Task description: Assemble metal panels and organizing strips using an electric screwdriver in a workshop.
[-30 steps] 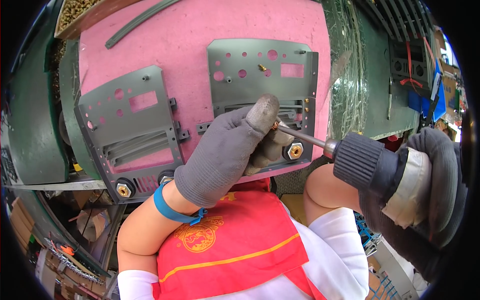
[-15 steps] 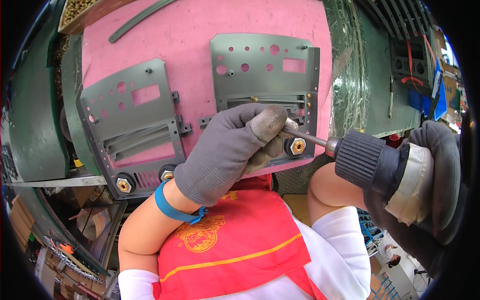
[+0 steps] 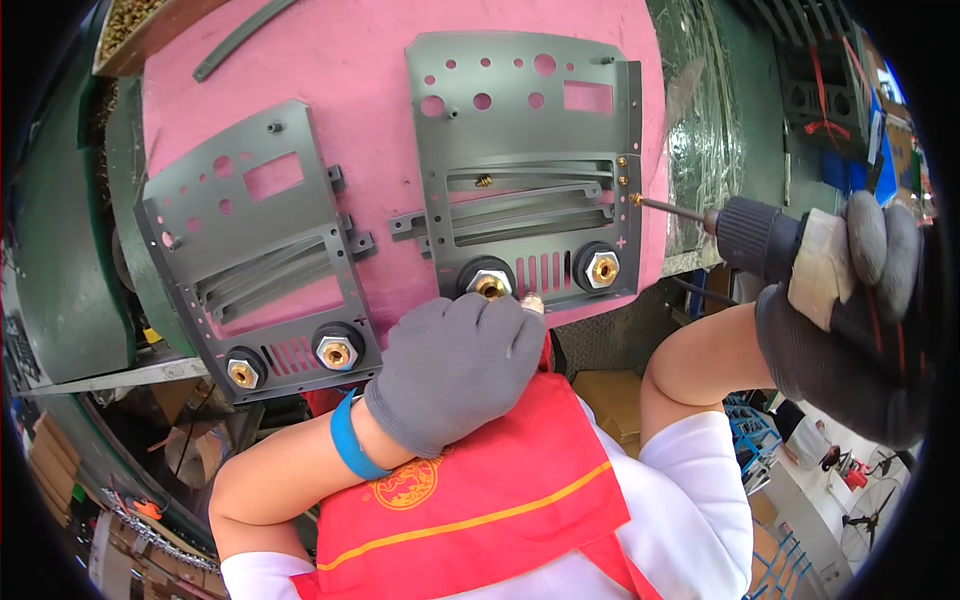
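Note:
My right hand (image 3: 850,330), in a dark glove, grips a black electric screwdriver (image 3: 752,238) with tape round its body. The long bit points left, and a brass screw (image 3: 636,200) sits at its tip against the right flange of a grey metal panel (image 3: 505,115). My left hand (image 3: 455,365), in a grey glove, is curled at that panel's near edge, the worn thumb tip on top and the other fingertips hidden. Near the thumb are two round black fittings with brass centres, one of them the right fitting (image 3: 601,268). A loose brass screw (image 3: 484,181) lies by the slot.
A second grey panel (image 3: 250,235) with similar fittings lies at left on the pink mat (image 3: 370,100). Slotted strips (image 3: 530,212) rest across the right panel's opening. A curved strip (image 3: 240,38) and a box of brass screws (image 3: 125,30) are at the far left.
My left hand has left the screwdriver bit and moved down to the panel's near edge. The screwdriver has moved up and right, its screw now meeting the right flange.

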A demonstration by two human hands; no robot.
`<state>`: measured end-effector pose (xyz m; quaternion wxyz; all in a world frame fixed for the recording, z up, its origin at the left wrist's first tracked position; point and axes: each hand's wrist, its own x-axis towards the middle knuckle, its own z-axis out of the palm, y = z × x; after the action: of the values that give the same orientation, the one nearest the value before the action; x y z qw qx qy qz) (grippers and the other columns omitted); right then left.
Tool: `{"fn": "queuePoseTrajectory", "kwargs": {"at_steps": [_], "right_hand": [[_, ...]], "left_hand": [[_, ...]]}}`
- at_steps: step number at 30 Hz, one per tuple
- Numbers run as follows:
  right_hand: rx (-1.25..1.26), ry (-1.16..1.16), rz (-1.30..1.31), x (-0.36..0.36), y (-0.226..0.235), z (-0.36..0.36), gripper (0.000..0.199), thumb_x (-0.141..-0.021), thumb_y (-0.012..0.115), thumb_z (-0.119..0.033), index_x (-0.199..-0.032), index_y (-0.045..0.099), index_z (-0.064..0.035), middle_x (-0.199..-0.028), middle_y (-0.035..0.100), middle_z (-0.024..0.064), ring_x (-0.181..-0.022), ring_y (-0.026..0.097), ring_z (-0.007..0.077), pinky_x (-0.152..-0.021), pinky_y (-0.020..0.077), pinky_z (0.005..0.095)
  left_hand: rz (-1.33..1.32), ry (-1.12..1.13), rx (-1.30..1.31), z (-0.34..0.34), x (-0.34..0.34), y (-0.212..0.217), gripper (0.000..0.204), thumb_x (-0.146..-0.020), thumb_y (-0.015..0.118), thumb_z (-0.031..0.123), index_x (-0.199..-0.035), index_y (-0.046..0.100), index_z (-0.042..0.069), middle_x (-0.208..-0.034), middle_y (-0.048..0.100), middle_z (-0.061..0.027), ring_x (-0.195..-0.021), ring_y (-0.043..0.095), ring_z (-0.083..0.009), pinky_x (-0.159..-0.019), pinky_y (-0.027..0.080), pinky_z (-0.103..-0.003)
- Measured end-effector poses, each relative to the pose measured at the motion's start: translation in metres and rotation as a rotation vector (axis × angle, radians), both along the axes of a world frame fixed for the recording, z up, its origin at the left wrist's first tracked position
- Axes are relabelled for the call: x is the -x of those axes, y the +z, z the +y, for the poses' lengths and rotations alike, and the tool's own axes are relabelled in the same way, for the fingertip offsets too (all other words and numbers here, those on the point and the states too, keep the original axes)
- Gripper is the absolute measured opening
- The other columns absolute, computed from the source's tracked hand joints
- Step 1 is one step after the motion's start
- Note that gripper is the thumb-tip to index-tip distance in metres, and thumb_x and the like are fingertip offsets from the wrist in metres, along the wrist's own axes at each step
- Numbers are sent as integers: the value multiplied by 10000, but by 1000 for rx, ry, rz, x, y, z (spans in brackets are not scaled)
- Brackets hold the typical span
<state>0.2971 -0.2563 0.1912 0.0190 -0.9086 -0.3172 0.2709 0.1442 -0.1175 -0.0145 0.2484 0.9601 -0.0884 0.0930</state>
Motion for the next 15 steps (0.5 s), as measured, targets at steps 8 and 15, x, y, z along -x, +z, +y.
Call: {"fn": "queuePoseTrajectory", "kwargs": {"at_steps": [8,15], "right_hand": [[-130,-16,76,0,-17,-2,413,-914,727,-230,-1220,518,-48,-1054,604,68,-978,646,147,-805,562,301],[-255,-4,137,-2,-29,0,397,-918,720,-244,-1208,529,-52,-1058,600,67,-966,638,143,-797,551,300]], "left_hand": [[71,17,22,13,13,3,239,-805,693,121,-1041,678,86,-759,502,2,-671,559,-153,-521,427,-321],[113,76,60,14,6,12,261,-778,794,170,-1018,707,112,-684,486,-20,-580,529,-206,-492,401,-358]]}}
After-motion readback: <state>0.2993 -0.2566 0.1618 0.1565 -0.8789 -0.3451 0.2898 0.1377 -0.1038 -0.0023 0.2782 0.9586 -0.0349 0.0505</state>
